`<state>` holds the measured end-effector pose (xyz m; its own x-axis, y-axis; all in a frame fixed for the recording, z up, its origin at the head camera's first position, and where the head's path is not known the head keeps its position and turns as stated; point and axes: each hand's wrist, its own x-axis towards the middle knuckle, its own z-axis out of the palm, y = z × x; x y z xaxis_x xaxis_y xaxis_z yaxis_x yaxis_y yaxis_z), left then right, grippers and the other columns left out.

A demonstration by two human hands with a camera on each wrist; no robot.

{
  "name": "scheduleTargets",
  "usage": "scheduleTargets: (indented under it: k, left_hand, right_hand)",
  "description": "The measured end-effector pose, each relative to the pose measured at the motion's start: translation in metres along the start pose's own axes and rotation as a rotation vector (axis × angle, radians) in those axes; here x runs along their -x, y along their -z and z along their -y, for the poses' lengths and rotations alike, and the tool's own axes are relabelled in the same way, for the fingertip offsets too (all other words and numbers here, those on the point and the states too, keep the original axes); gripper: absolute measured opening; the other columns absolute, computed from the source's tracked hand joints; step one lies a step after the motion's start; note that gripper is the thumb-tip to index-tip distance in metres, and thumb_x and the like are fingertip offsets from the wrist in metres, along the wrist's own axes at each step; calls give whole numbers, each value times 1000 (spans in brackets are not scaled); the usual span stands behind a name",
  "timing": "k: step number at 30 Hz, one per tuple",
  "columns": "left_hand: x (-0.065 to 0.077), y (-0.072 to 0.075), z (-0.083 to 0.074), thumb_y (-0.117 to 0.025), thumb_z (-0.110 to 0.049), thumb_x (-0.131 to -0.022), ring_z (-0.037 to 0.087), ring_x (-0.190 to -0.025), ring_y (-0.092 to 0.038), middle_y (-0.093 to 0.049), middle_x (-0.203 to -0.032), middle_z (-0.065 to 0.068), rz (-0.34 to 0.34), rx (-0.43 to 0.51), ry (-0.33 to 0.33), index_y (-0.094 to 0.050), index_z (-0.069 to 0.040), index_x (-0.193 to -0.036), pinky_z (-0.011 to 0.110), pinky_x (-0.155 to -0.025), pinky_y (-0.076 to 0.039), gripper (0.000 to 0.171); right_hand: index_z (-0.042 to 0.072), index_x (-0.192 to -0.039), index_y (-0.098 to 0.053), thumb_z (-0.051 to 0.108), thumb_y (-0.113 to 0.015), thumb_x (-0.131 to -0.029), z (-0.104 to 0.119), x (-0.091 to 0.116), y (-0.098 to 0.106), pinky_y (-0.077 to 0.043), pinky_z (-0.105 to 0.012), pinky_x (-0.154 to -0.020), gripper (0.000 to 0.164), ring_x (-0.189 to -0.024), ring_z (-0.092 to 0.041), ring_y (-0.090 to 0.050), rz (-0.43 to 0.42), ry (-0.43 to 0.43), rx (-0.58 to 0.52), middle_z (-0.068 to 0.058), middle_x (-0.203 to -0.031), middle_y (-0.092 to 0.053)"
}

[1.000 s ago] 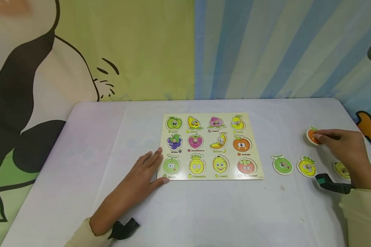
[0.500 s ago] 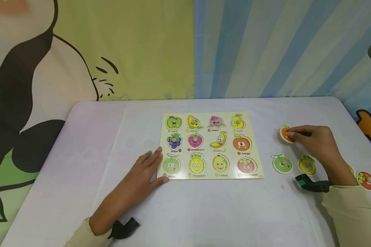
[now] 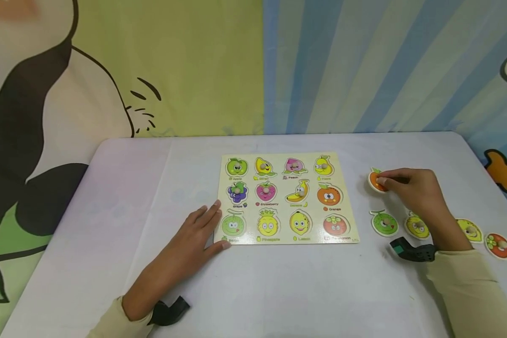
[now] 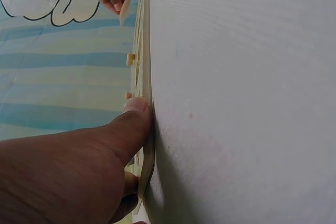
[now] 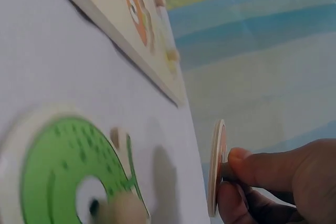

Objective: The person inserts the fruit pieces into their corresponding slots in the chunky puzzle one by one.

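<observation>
Orange piece [image 3: 375, 182] in right hand [image 3: 421, 196]

The right hand [image 3: 418, 192] partly hides the pineapple piece [image 3: 417, 228].

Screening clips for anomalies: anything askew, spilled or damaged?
Only minor: small brownish specks stand out on the white tablecloth beside the puzzle board, left-wrist view. No damage visible on the board or the orange piece.
</observation>
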<state>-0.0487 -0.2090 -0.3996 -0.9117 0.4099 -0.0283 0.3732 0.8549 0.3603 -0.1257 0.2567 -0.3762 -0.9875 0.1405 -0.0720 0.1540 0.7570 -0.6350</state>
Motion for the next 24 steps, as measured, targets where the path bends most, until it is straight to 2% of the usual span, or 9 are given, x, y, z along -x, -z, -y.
scheduleTargets:
  k: [2, 5, 9, 15, 24]
  left_hand:
    - [0, 0, 0, -74, -39, -86, 39, -140, -26, -26, -158, 10, -2, -1, -5, -39, 0, -147, 50, -108, -33, 80]
    - [-1, 0, 0, -74, -39, -86, 39, -140, -26, -26, -158, 10, -3, -4, -7, -39, 0, -147, 50, -108, -33, 81]
    - [-1, 0, 0, -74, -39, -86, 39, -140, -26, -26, -158, 10, 0, -2, -2, -38, 0, -147, 50, -108, -33, 81]
    - [0, 0, 0, -73, -39, -87, 39, -140, -26, -25, -158, 10, -1, 2, -1, -38, 0, -148, 50, -107, -34, 81]
    - [-1, -1, 0, -74, -39, -86, 39, -140, -25, -26, -158, 10, -1, 1, -3, -38, 0, -148, 50, -108, -33, 81]
  right_hand:
    - [0, -113, -70, 28, -63, -96, 3, 0, -4, -46, -25, -70, 33, -105, -34, -55, 6, 21, 2, -24, -115, -64]
    - [4, -108, -72, 28, -65, -95, 5, 1, -13, -48, -28, -63, 28, -97, -28, -57, 2, 70, 27, -18, -108, -67]
    - [7, -102, -74, 28, -67, -94, 14, 4, -26, -49, -26, -56, 23, -92, -22, -57, 8, 108, 18, -13, -104, -69]
    - [3, -105, -74, 21, -67, -95, 31, 10, -38, -48, -24, -66, 22, -95, -28, -57, 81, 142, -32, -18, -108, -67]
    - [0, -103, -74, 18, -69, -93, 44, 13, -50, -48, -19, -66, 21, -90, -26, -60, 85, 202, -79, -17, -105, -69]
